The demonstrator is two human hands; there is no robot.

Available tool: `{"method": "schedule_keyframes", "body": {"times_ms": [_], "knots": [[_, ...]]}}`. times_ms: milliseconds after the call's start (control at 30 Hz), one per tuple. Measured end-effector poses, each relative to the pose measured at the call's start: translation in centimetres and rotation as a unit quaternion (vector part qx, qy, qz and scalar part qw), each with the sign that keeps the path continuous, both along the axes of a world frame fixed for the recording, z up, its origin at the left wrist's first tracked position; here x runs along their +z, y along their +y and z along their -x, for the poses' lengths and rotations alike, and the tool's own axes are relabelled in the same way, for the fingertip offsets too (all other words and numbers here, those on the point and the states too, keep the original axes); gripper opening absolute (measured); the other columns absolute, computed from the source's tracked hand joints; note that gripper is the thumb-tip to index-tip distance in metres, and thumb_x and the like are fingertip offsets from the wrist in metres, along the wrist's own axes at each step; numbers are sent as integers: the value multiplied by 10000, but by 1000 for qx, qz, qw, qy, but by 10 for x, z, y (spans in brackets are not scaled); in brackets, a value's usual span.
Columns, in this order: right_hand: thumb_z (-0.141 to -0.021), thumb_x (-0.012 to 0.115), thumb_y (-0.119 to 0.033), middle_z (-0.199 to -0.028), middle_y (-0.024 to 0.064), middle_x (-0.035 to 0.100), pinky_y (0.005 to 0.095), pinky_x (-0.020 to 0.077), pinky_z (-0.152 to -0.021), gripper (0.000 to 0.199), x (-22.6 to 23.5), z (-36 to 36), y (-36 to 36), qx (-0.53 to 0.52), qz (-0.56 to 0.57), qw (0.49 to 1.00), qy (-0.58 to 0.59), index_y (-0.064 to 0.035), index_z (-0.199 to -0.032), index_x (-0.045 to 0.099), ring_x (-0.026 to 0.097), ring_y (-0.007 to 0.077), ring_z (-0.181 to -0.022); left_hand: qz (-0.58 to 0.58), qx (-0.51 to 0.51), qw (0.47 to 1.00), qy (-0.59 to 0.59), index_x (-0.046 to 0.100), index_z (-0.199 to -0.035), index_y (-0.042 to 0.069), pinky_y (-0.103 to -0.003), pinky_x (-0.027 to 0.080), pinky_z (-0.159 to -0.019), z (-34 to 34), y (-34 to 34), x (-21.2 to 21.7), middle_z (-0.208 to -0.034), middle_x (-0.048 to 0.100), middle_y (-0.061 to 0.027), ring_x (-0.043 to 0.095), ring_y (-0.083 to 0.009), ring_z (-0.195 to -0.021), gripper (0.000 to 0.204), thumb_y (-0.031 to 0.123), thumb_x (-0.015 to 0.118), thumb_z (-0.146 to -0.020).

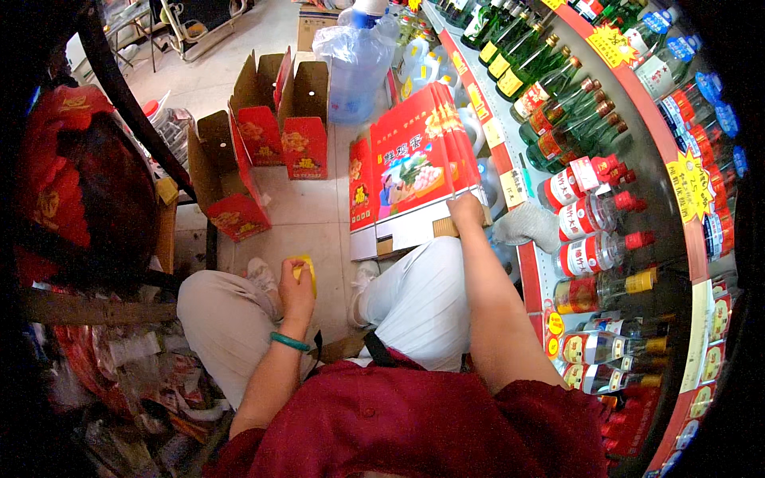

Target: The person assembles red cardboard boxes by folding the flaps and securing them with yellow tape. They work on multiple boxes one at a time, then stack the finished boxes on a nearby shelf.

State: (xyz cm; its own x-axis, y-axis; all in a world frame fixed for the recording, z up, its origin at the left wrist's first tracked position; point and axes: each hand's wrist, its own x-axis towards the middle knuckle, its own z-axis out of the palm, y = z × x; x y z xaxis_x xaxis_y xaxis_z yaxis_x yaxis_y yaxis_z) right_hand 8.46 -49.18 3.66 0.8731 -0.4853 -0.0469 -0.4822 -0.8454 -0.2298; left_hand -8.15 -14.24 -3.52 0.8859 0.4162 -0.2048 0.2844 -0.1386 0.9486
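My left hand (296,291), with a green bangle at its wrist, is closed round a yellow, rounded thing (306,271) that looks like a roll of tape; the fingers cover part of it. Leaning in front of my right knee is a stack of flattened red cardboard boxes (414,159) with printed pictures and white lower flaps. My right hand (466,213) grips the stack's lower right edge, fingers curled over it. Beyond my left hand, several folded-up red boxes (305,151) stand on the floor with their brown insides showing.
Shelves (498,131) of bottles run close along my right. On the shelf edge lies a grey knitted thing (532,225), perhaps a glove. A large clear water jug (351,76) stands behind the stack. Plastic bags and clutter (135,374) fill the lower left, beside a dark frame (135,80).
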Motion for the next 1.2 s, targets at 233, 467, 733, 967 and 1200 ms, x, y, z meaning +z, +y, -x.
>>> {"method": "schedule_keyframes", "body": {"times_ms": [233,467,733,967,1200], "knots": [[-774,602,-276,-892,231,630,458,482,-745,276,-16,3,-5,51,-55,992,-99,-9,-827,640,614,377,-836,-66,-14,997,-36,516,-964,58,-367,461,-737,5,0,16,-893,611,-147,598,-296,-839,144,156,542,-861],[-781,550,-180,-876,211,621,454,470,-767,222,-24,4,0,67,-20,992,-109,-12,-904,624,592,370,-869,-70,-3,997,-35,519,-958,60,-368,464,-734,3,6,-2,-878,614,-138,603,-290,-827,140,150,547,-854],[-758,633,-152,-960,215,607,455,486,-779,227,-25,-11,4,93,107,980,-136,0,-926,617,592,379,-905,-86,-3,996,-38,525,-959,61,-367,462,-732,0,5,-2,-890,615,-127,603,-283,-833,146,145,553,-844],[-857,486,-161,-1127,173,551,413,488,-833,265,-12,-52,9,7,96,994,47,-17,-1051,595,533,320,-1062,-76,-7,997,-24,526,-958,57,-369,461,-733,0,6,4,-904,617,-128,602,-284,-846,154,152,557,-840],[-781,618,-252,-1006,191,631,424,500,-805,296,-5,-59,19,-45,96,994,-7,-37,-985,622,613,334,-956,-20,-10,1000,3,520,-952,56,-341,462,-719,-6,1,-2,-868,607,-118,594,-245,-817,143,138,561,-843]]}}
